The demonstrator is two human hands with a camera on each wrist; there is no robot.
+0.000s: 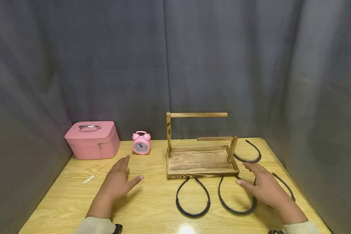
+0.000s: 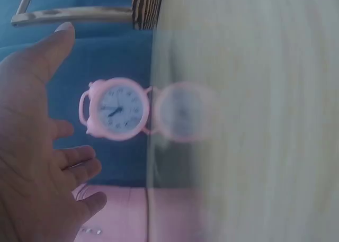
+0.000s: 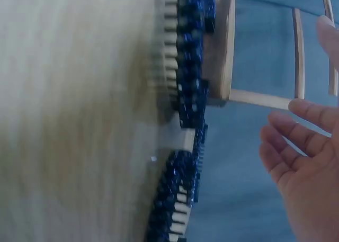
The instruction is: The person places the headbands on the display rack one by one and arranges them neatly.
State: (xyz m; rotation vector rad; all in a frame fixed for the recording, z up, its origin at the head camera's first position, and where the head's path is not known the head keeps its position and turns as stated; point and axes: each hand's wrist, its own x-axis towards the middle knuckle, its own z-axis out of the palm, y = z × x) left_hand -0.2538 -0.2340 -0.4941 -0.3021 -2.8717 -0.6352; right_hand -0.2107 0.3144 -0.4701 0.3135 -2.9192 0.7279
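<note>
My left hand (image 1: 117, 182) is held over the left half of the table, thumb apart from the fingers, holding nothing. Beyond its fingertips stands a pink twin-bell alarm clock (image 1: 141, 145), also visible past the palm in the left wrist view. On the other side, my right hand (image 1: 266, 188) hovers with nothing in it above dark toothed headbands. It overlaps the middle headband (image 1: 237, 212) and partly hides the right one (image 1: 286, 185). Another headband (image 1: 193, 214) lies between the hands, and one more (image 1: 248, 161) lies behind the right hand. A wooden stand (image 1: 201, 161) with two bars sits behind them.
A pink vanity case (image 1: 92, 139) with a metal handle stands at the back left. In front of it lies a small slim white piece (image 1: 88, 179). Grey curtains (image 1: 120, 65) enclose the table (image 1: 152, 201) at the back and both sides.
</note>
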